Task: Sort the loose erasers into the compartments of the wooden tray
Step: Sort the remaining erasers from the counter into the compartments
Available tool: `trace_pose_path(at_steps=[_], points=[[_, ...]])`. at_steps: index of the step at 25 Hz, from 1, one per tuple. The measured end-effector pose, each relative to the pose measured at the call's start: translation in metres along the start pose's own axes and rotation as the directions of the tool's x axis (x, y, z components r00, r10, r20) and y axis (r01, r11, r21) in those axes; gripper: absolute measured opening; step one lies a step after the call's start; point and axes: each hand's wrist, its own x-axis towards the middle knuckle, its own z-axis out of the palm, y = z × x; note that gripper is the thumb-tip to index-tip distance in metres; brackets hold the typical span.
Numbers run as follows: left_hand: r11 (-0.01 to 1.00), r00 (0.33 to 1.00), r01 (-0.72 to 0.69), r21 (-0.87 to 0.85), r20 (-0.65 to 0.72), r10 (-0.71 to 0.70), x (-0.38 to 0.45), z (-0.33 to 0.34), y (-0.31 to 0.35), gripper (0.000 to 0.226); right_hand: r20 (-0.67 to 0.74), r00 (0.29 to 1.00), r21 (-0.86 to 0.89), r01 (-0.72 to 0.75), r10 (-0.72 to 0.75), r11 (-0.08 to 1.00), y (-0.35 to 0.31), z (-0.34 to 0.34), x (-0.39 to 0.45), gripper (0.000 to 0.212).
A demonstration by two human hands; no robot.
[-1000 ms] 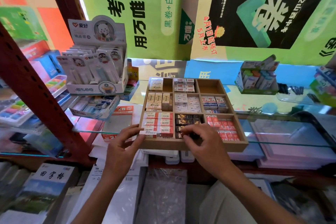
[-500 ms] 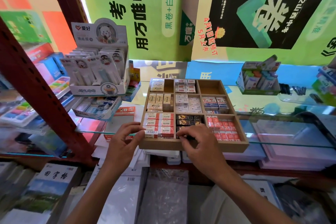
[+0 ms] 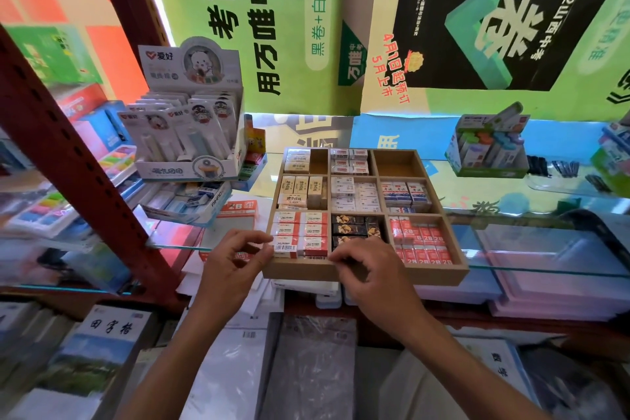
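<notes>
The wooden tray (image 3: 368, 272) sits on a glass shelf, and most of its compartments hold rows of erasers. My left hand (image 3: 235, 264) is at the tray's front-left corner. Its thumb and forefinger pinch the left end of a red-and-white 2B eraser (image 3: 285, 248) with a barcode, at the front of the front-left compartment. My right hand (image 3: 371, 269) curls over the tray's front wall at the middle compartment of black erasers (image 3: 353, 228). Its fingertips are hidden. The back-right compartment (image 3: 398, 164) is bare.
A white display box of correction tapes (image 3: 191, 133) stands to the left of the tray, with a lower box of erasers (image 3: 185, 199) in front of it. A red shelf post (image 3: 78, 160) slants at the left. A green box (image 3: 487, 147) is at the back right.
My left fingers have closed onto the end of the barcode eraser. My right hand has drawn back slightly from the black erasers toward the tray's front wall.
</notes>
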Motion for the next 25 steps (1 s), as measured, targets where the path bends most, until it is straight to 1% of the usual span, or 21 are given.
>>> trace_pose_path(at_steps=[4, 6, 9, 11, 13, 15, 17, 19, 20, 22, 24, 25], points=[[0.999, 0.999, -0.047, -0.012, 0.027, 0.047, -0.003, 0.000, 0.002, 0.020, 0.001, 1.000, -0.003, -0.013, 0.013, 1.000, -0.001, -0.001, -0.002, 0.015], [0.997, 0.997, -0.068, 0.027, 0.021, 0.068, -0.006, 0.000, 0.002, 0.019, 0.014, 1.000, -0.012, -0.017, 0.017, 1.000, -0.001, -0.001, -0.002, 0.016], [0.971, 0.985, -0.171, 0.168, -0.006, 0.175, -0.006, 0.000, 0.001, 0.017, 0.033, 0.999, -0.044, 0.014, -0.013, 0.999, 0.002, 0.001, -0.002, 0.016], [0.915, 0.964, -0.261, 0.307, 0.026, 0.266, -0.004, -0.003, 0.002, 0.012, 0.033, 0.999, -0.060, 0.026, -0.024, 0.998, 0.003, 0.002, -0.003, 0.015], [0.865, 0.949, -0.310, 0.393, 0.075, 0.306, -0.001, -0.006, 0.002, 0.012, 0.028, 0.999, -0.078, 0.030, -0.028, 0.997, 0.003, 0.002, -0.003, 0.015], [0.864, 0.952, -0.301, 0.403, 0.081, 0.294, -0.001, -0.007, 0.002, 0.014, 0.032, 0.999, -0.087, 0.037, -0.035, 0.996, 0.003, 0.003, -0.004, 0.015], [0.883, 0.957, -0.284, 0.374, 0.056, 0.284, -0.001, -0.006, 0.001, 0.014, 0.041, 0.998, -0.091, 0.054, -0.050, 0.994, 0.003, 0.002, -0.003, 0.016], [0.894, 0.958, -0.283, 0.348, 0.063, 0.279, -0.004, -0.005, 0.000, 0.018, 0.050, 0.998, -0.098, 0.051, -0.046, 0.994, 0.004, 0.002, -0.004, 0.016], [0.903, 0.961, -0.276, 0.330, 0.079, 0.265, -0.006, -0.005, -0.002, 0.025, 0.052, 0.998, -0.102, 0.047, -0.042, 0.994, 0.003, 0.001, -0.004, 0.017], [0.934, 0.975, -0.222, 0.282, 0.091, 0.204, -0.012, -0.004, -0.010, 0.048, 0.041, 0.998, -0.102, 0.047, -0.043, 0.994, 0.001, 0.000, -0.006, 0.018], [0.968, 0.992, -0.122, 0.218, 0.027, 0.119, -0.020, -0.003, -0.019, 0.063, -0.045, 0.997, -0.107, 0.055, -0.060, 0.993, 0.002, -0.006, -0.011, 0.021], [0.982, 0.997, -0.073, 0.173, -0.004, 0.074, -0.023, -0.002, -0.024, 0.065, -0.133, 0.990, -0.115, 0.036, -0.051, 0.993, 0.004, -0.012, -0.015, 0.024]])
